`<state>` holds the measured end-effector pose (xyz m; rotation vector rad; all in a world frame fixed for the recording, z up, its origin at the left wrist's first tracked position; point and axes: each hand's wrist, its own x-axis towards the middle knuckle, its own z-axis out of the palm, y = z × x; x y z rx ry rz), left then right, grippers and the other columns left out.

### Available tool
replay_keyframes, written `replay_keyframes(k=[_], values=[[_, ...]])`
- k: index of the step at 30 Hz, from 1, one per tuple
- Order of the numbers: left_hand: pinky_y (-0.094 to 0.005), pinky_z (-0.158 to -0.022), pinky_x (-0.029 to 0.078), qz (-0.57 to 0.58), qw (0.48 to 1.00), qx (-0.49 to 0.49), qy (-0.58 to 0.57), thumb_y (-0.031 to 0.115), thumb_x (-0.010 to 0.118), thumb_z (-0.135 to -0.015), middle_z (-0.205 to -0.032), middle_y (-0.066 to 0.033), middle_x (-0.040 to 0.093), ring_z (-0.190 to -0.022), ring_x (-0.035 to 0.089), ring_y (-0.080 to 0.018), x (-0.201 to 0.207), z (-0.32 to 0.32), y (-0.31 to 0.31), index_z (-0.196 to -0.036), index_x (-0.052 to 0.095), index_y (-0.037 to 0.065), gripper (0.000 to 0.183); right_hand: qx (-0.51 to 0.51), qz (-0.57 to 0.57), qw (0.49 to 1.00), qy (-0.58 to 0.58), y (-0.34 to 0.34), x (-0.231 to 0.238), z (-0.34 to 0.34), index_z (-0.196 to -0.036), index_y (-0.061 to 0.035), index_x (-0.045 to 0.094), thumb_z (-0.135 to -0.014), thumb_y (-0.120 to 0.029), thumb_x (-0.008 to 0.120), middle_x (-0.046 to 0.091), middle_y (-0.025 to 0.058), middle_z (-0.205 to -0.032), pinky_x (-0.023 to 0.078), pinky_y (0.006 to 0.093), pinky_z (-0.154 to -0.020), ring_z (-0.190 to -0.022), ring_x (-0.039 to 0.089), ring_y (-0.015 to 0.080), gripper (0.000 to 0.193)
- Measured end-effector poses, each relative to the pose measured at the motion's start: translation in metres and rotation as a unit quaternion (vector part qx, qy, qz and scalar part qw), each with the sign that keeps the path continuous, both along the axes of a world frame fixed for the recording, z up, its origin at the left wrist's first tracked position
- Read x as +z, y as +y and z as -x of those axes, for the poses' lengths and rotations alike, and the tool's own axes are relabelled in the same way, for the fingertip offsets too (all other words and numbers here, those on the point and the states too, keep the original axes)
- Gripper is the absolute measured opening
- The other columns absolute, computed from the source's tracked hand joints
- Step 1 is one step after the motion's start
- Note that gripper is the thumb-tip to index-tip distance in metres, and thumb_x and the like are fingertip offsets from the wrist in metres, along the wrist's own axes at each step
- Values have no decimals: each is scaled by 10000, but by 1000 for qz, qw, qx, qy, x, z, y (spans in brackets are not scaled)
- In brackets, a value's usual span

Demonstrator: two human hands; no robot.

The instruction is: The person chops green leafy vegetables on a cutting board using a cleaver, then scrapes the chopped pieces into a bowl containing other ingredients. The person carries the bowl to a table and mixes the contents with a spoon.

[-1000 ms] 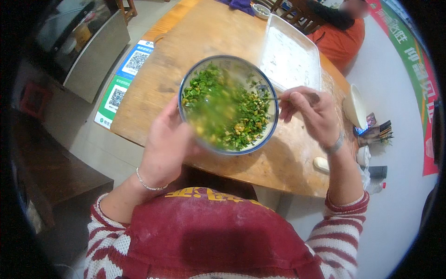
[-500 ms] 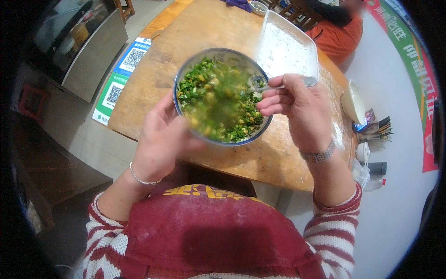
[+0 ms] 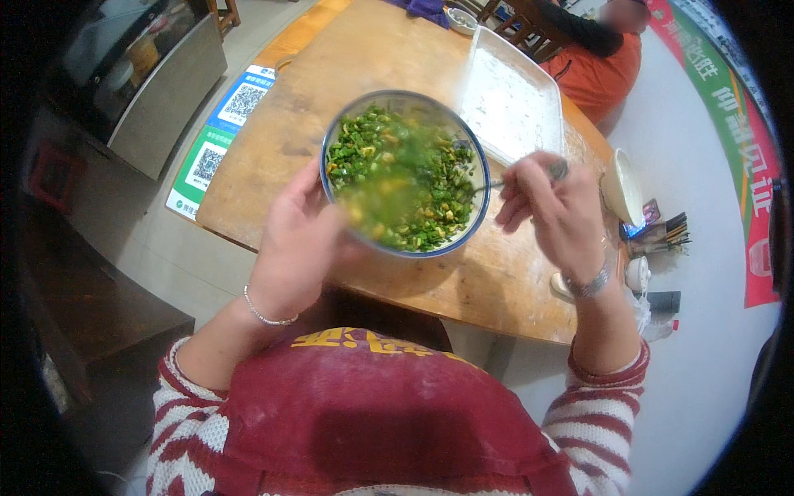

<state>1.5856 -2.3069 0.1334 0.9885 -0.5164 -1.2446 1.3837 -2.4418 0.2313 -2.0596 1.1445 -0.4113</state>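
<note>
A wide white bowl with a blue rim (image 3: 475, 236) is held tilted above the near part of the table. It contains chopped greens mixed with yellow bits (image 3: 442, 202), partly smeared by a blur. My left hand (image 3: 299, 240) grips the bowl's left side, its thumb over the rim and its fingers partly hidden beneath. My right hand (image 3: 556, 211) is closed round the handle of a metal spoon (image 3: 496, 183) at the bowl's right edge. The spoon's head is hidden among the greens.
Beyond the bowl on the wooden table (image 3: 281, 165) lies a white floury tray (image 3: 517, 99). To the right are a pale bowl (image 3: 622, 188), chopsticks in a holder (image 3: 674, 236) and a small white pot (image 3: 637, 273). A person in orange and black (image 3: 597, 74) sits at the far right.
My right hand has moved right and slightly down with the spoon, away from the bowl's middle. The bowl has shifted slightly right, and the greens look stirred about.
</note>
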Motion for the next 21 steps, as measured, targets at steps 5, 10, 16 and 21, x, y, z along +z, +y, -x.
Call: replay_keyframes(k=[5,10,16,21], values=[[-231,-645,589,-11,1000,-7,-3,77,538,-957,-1213,-72,642,-900,689,-128,2,-2,0,-1449,416,68,507,-167,-233,937,-199,32,-35,-10,-971,108,589,-1011,-145,457,676,207,-776,609,313,-580,-640,713,263,288],[-241,-605,599,-42,998,-26,-26,111,535,-955,-1205,-81,647,-839,705,-135,-2,-5,-1,-1479,396,99,543,-212,-255,901,-281,32,-46,-27,-1021,139,560,-1011,-142,455,673,231,-832,620,316,-645,-718,724,288,300],[-238,-596,593,-56,997,-35,-44,124,555,-947,-1194,-81,650,-802,693,-125,-4,-12,0,-1459,430,92,528,-154,-141,937,-280,26,-22,-27,-1035,110,572,-1038,-165,450,673,211,-843,616,315,-656,-739,726,273,301],[-236,-587,585,-53,997,-25,-45,145,575,-941,-1168,-70,659,-789,686,-118,0,-12,-2,-1452,439,82,533,40,31,987,-150,28,-1,-23,-1082,96,621,-1053,-137,481,691,170,-893,610,302,-702,-791,724,231,274]])
